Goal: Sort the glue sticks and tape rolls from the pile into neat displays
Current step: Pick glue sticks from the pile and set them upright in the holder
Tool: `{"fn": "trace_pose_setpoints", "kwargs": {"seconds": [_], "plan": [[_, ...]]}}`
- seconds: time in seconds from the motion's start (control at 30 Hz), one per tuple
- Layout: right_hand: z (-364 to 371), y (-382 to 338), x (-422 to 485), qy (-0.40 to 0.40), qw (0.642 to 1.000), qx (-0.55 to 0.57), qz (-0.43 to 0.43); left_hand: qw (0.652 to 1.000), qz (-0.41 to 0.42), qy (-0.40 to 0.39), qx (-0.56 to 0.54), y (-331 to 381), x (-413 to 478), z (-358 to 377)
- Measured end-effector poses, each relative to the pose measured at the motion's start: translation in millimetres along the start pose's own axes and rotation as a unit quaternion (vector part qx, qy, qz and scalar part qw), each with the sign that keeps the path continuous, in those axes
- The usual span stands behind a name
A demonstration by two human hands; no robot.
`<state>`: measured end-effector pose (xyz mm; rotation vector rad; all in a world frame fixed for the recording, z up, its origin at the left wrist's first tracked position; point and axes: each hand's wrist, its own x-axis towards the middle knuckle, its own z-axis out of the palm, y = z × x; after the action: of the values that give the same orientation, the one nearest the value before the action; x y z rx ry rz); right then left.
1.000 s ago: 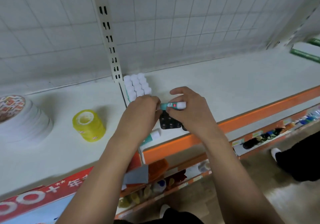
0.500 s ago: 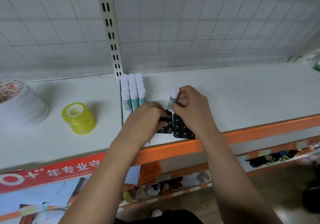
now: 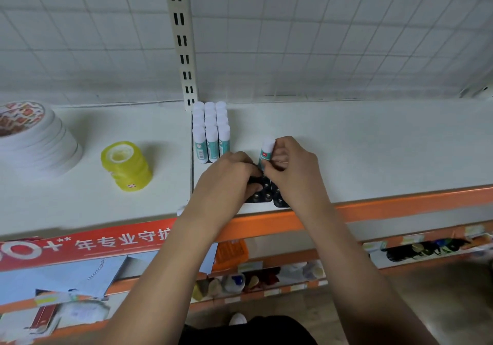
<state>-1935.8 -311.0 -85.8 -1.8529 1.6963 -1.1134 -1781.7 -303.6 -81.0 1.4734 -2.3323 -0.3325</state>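
Fingers [image 3: 280, 145] of the right hand [image 3: 292, 169] pinch a glue stick [image 3: 267, 149] by its lower body, white cap up and slightly tilted, probably so it can be stood on end like the others. Just left of them, fingers [image 3: 248, 167] of the left hand [image 3: 226, 178] curl over black packs [image 3: 262, 197] at the front edge of the shelf [image 3: 373, 152], apparently steadying them. Behind and to the left, a block of glue sticks [image 3: 211, 131] stands in tight rows against the slotted post [image 3: 182, 37], which looks like the display being filled. Farther left are stacked yellow tape rolls [image 3: 125, 167], then a white stack [image 3: 34, 141].
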Motion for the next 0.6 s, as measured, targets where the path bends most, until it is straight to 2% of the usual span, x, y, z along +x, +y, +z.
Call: {"fn": "trace_pose_setpoints", "kwargs": {"seconds": [0.3, 0.4, 0.5, 0.6], "plan": [[-5.1, -8.0, -6.9, -0.013, 1.000, 0.013, 0.011, 0.999, -0.002, 0.019, -0.029, -13.7, -15.0, -19.0], [-10.4, -9.0, -14.2, -0.016, 1.000, -0.014, 0.008, 0.999, -0.007, -0.008, -0.045, -24.3, -28.2, -34.1], [-12.8, -11.1, -24.3, 0.024, 0.999, -0.042, -0.005, 0.996, -0.035, -0.047, -0.065, -27.9, -39.0, -40.9], [-7.6, -19.1, -32.1, 0.026, 0.999, -0.030, -0.027, 0.994, -0.046, -0.077, -0.061, -26.6, -42.9, -39.8]]}}
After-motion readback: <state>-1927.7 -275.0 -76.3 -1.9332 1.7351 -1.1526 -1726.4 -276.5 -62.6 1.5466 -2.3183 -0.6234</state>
